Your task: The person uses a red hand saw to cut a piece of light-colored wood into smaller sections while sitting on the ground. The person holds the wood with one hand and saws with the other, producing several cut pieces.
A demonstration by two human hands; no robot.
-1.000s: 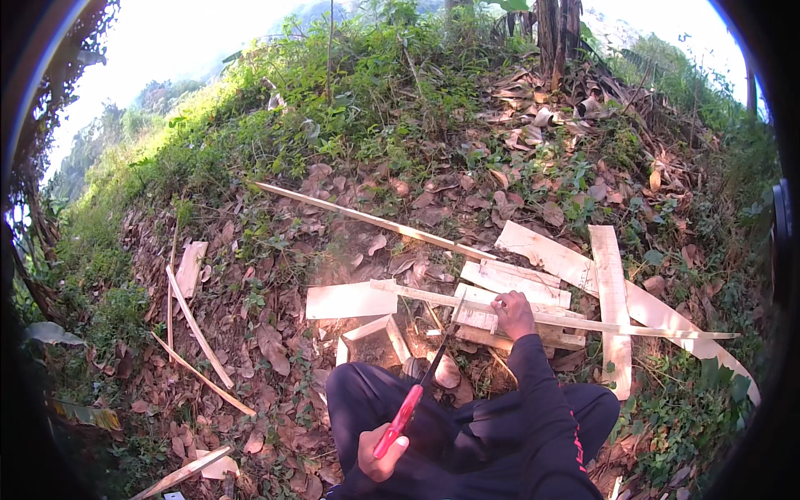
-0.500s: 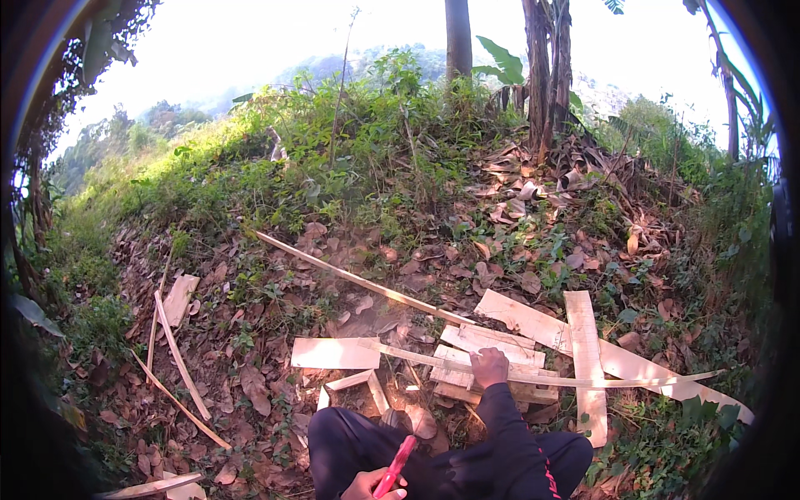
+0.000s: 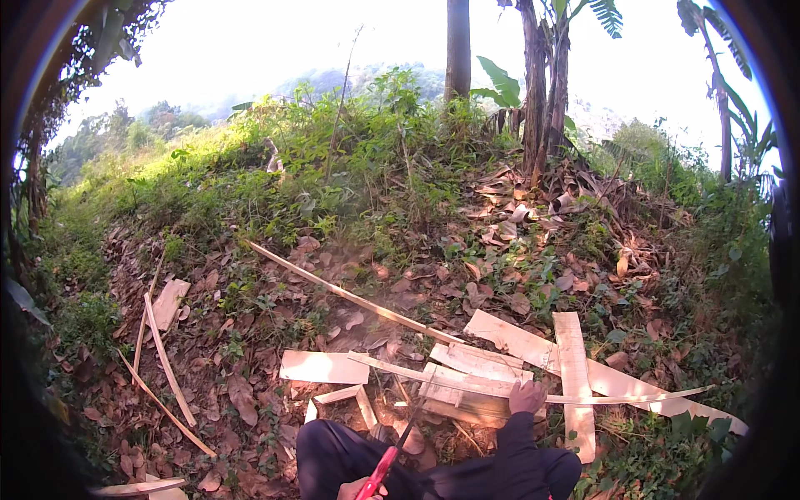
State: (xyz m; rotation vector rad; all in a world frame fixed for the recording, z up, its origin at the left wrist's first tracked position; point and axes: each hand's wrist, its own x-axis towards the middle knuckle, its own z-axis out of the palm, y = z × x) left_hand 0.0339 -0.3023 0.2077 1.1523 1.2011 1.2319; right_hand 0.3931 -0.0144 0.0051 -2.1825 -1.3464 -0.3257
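My left hand (image 3: 357, 488), low in the view, is closed round the red handle of a tool (image 3: 379, 471) with a long, thin, dark blade. Whether the blade has teeth, I cannot make out. The blade points up and away toward a long wooden strip (image 3: 618, 400). My right hand (image 3: 527, 397) is closed on that strip, right of its middle. Under the strip lies a stack of short boards (image 3: 475, 363); the strip's right part passes over an upright-lying plank (image 3: 573, 367) and a longer slanted plank (image 3: 650, 387).
A thin batten (image 3: 350, 296) slants across the leafy ground beyond. A short board (image 3: 321, 367) and small wood pieces (image 3: 364, 407) lie before my knees. Several strips (image 3: 171, 367) lie at the left. Bushes and banana trunks (image 3: 546, 100) stand uphill.
My right hand has moved right along the strip. The tool's blade now shows, stretched toward the strip; earlier mainly its red handle was visible. The view has shifted slightly.
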